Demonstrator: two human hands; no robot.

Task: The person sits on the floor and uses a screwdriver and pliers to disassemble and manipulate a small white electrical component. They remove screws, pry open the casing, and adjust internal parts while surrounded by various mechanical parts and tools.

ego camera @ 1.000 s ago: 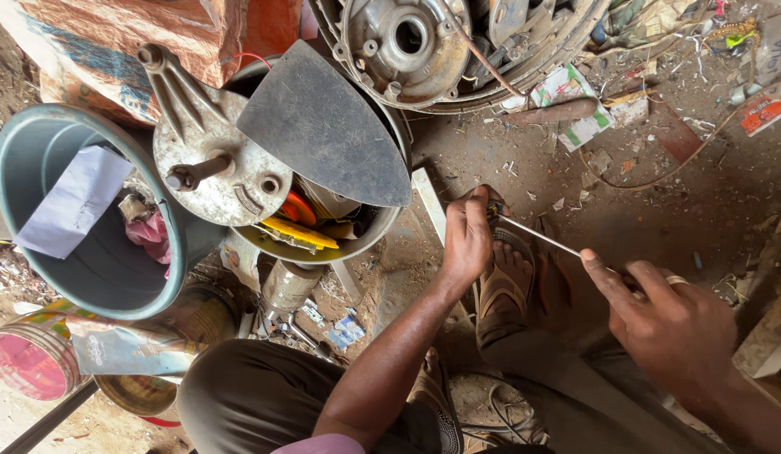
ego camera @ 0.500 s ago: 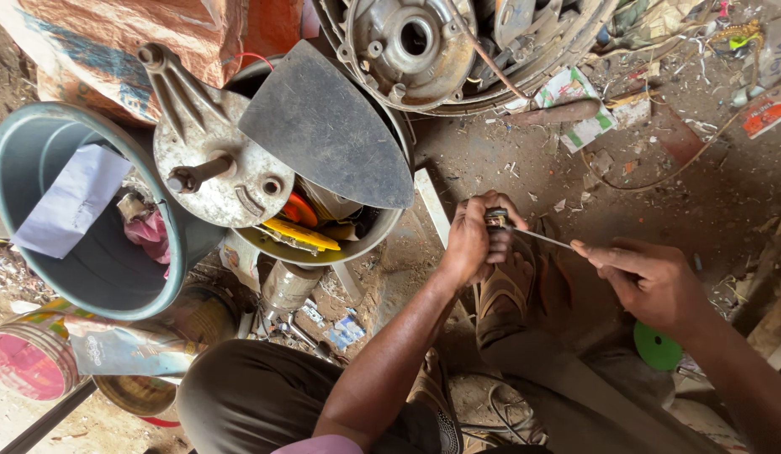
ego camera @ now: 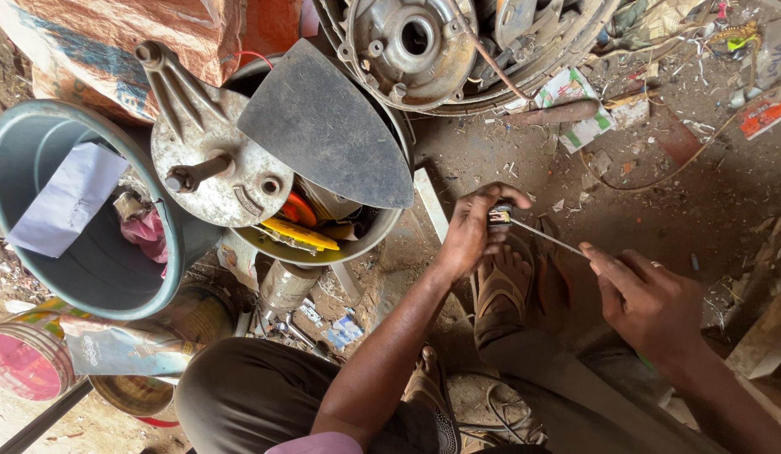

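My left hand [ego camera: 474, 227] is closed around a small dark metal part [ego camera: 500, 217] held just above my sandalled foot [ego camera: 501, 290]. A thin metal rod [ego camera: 546, 239] runs from that part down to the right. My right hand [ego camera: 647, 303] grips the other end of the rod, most likely a slim tool, with its tip pressed into the small part. Both hands hover over the dirt floor between my knees.
A metal basin [ego camera: 382, 231] with an engine cover [ego camera: 209, 164], a dark triangular plate [ego camera: 327, 126] and yellow bits sits at left centre. A grey bucket [ego camera: 20, 160] stands far left. A wheel hub [ego camera: 411, 38] lies at the top. Scraps litter the ground [ego camera: 701, 168].
My right hand has moved up and left toward the left hand, bringing the thin rod in closer. The left hand has shifted slightly and keeps hold of the small part.
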